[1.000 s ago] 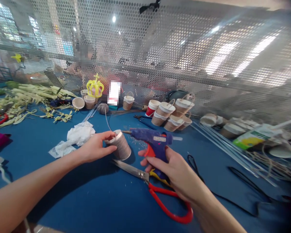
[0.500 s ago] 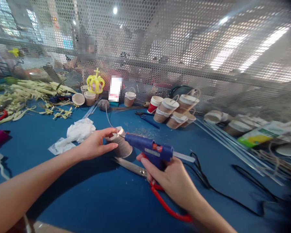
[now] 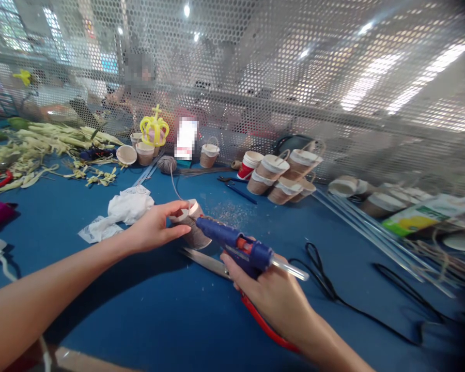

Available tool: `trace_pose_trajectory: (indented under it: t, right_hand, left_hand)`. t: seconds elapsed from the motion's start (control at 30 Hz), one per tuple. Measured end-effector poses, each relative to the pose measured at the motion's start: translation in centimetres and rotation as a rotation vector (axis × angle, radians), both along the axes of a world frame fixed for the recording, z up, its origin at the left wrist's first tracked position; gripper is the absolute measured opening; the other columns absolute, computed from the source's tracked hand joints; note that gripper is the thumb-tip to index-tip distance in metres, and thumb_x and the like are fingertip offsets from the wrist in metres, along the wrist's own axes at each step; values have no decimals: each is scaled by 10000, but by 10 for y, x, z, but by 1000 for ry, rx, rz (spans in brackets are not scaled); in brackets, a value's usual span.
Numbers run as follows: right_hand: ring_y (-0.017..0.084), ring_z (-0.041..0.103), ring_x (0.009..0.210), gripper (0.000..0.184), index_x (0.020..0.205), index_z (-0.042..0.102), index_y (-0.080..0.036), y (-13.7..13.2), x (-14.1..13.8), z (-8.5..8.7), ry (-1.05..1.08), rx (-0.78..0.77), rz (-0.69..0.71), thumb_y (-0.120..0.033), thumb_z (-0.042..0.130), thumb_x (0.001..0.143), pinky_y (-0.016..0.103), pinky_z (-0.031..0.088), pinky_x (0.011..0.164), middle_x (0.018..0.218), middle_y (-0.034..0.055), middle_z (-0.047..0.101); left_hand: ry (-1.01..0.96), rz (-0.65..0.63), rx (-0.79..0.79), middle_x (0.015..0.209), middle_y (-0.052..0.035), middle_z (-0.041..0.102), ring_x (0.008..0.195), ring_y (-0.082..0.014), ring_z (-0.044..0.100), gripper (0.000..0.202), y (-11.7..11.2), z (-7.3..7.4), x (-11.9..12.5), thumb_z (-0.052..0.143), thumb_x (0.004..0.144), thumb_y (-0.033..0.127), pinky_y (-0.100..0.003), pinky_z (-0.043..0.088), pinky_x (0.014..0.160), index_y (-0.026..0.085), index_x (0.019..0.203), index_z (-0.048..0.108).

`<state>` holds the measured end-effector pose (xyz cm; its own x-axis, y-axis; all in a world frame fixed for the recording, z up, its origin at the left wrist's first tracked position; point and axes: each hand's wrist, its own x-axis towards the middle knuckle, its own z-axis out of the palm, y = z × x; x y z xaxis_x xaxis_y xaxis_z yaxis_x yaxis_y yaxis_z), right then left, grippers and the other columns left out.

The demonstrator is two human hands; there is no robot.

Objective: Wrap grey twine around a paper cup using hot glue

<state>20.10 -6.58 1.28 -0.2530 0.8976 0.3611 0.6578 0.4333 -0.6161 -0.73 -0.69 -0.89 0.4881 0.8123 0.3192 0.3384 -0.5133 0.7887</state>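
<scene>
Our half-curled left hand (image 3: pixel 158 227) holds the wrapped cup (image 3: pixel 198 239) on the counter (image 3: pixel 158 315); our right hand (image 3: pixel 273 294) grips the glue gun (image 3: pixel 225 235), whose tip we can't make out, and hides part of the scissors (image 3: pixel 207 262).

Viewed remotely, I record a craft workshop: glue gun (image 3: pixel 227 237), scissors (image 3: pixel 207 262), yarn (image 3: pixel 166 165), stacked cups (image 3: pixel 279 190), perforated screen (image 3: pixel 225 67).

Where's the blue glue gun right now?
In the head view, the glue gun is near centre, in the right hand, mostly right of the wrapped cup.
</scene>
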Motion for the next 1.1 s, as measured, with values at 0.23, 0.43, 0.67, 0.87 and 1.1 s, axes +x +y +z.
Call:
trace_pose_trajectory:
  t: [0.23, 0.43, 0.67, 0.87, 1.1]
  right_hand:
    - [155, 586, 551, 114, 718, 576, -195, 0, 1, 11, -47, 59, 23, -221, 474, 761, 264, 483, 536, 643, 46, 637]
    - [151, 584, 563, 135, 715, 584, -183, 1, 1, 5, -33, 32, 26, -235, 468, 761, 260, 481, 550, 654, 48, 638]
    - [162, 591, 567, 159, 726, 590, -168, 2, 3, 1, -33, -25, -39, -289, 491, 756, 274, 478, 557, 647, 43, 638]
    - [136, 530, 391, 221, 699, 558, -171, -1, 3, 1, 1, -270, -134, -374, 497, 761, 246, 431, 395, 466, -2, 563]
    - [140, 532, 393, 257, 701, 562, -177, -2, 6, -2, 43, -349, -158, -423, 511, 755, 252, 437, 400, 441, -10, 556]
  left_hand:
    - [6, 19, -4, 1031, -50, 599, 875, -159, 537, 346, 0, -1, 0, 541, 766, 219, -288, 433, 800, 171, 1107, 521]
    - [24, -8, -5, 1023, -49, 585, 852, -148, 519, 350, 0, 0, -1, 533, 766, 201, -284, 427, 792, 162, 1114, 512]
    - [68, -4, 23, 1040, -57, 570, 861, -158, 507, 373, 1, -1, -3, 530, 763, 211, -315, 415, 814, 156, 1131, 495]
    - [72, 30, -7, 990, -61, 579, 867, -173, 520, 431, 0, -1, -4, 538, 757, 232, -320, 421, 809, 147, 1171, 457]
    - [67, 2, -20, 1002, -67, 571, 884, -176, 522, 427, 0, 0, -3, 531, 753, 210, -317, 414, 819, 142, 1167, 453]
